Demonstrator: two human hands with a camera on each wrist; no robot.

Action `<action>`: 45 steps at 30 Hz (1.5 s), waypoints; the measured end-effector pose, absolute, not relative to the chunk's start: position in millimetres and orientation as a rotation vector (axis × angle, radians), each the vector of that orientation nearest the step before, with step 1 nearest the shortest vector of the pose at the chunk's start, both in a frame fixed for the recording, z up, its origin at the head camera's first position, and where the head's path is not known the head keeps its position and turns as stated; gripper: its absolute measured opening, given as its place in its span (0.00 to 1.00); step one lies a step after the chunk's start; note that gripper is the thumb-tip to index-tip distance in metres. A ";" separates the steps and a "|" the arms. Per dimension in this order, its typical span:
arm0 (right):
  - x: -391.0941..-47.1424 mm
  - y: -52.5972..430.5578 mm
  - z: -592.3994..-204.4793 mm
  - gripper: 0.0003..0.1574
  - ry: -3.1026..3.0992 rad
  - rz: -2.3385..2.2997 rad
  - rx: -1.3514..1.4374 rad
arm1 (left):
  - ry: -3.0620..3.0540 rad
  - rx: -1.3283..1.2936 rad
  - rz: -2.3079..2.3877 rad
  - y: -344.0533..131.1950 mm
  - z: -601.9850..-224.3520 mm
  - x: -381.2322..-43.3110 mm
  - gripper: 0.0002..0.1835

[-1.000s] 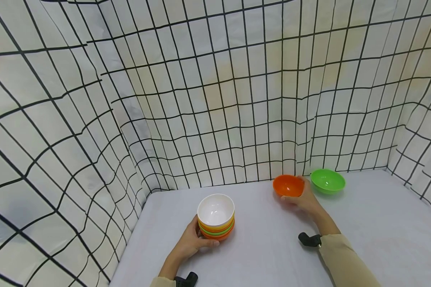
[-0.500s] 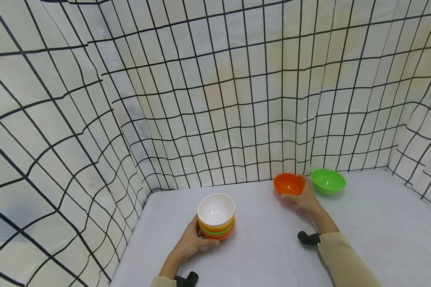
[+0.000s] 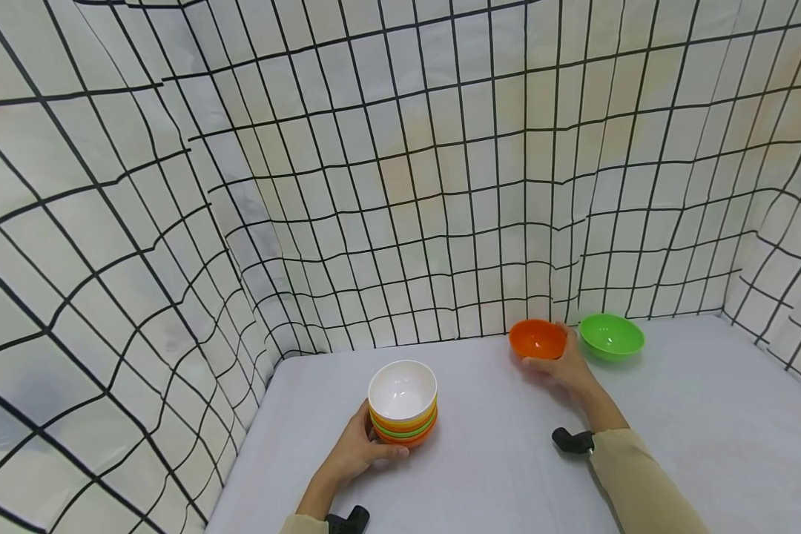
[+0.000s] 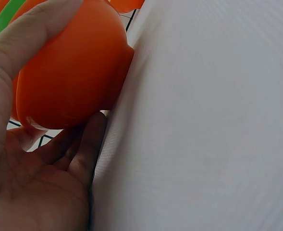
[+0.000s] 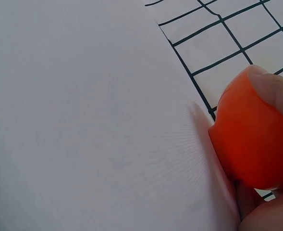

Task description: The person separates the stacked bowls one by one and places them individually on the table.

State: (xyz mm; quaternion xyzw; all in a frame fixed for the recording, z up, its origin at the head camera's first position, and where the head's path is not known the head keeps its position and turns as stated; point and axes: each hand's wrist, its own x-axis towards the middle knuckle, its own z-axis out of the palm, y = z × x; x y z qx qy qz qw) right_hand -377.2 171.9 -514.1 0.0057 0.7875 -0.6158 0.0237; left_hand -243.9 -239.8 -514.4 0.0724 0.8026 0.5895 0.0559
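My left hand [image 3: 357,451] curls round the lower left side of a stack of nested bowls, its thumb along the front. A white bowl [image 3: 403,391] tops the stack, above yellow, orange and green rims. In the left wrist view, the orange bottom bowl [image 4: 79,70] rests on the table between thumb and fingers. At the back of the table, my right hand [image 3: 572,371] grips a single orange bowl [image 3: 534,339] from its right side. The right wrist view shows the thumb on that bowl's wall and the other fingers low behind it.
A green bowl [image 3: 610,335] stands just right of the right hand, near the back edge. White cloth covers the table [image 3: 480,460]. Behind and to the sides rise white curtains [image 3: 400,185] with a black grid.
The right hand and its orange bowl have shifted slightly toward the back of the table. The left hand and the stack hold still.
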 end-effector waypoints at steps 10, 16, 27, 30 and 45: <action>-374.8 170.1 -511.7 0.78 2.443 -1.898 0.023 | 2.462 0.244 1.772 -239.7 -513.6 -243.4 0.58; -375.4 170.7 -512.4 0.78 2.429 -1.926 0.023 | 2.434 0.230 1.788 -239.0 -512.2 -243.2 0.57; -374.6 170.6 -511.6 0.79 2.439 -1.926 0.040 | 2.429 0.232 1.788 -239.4 -511.9 -243.6 0.57; -374.4 170.7 -511.6 0.79 2.436 -1.928 0.043 | 2.435 0.220 1.793 -239.0 -511.4 -243.0 0.57; -372.2 170.7 -509.6 0.79 2.462 -1.909 0.051 | 2.435 0.219 1.796 -238.2 -509.9 -241.9 0.57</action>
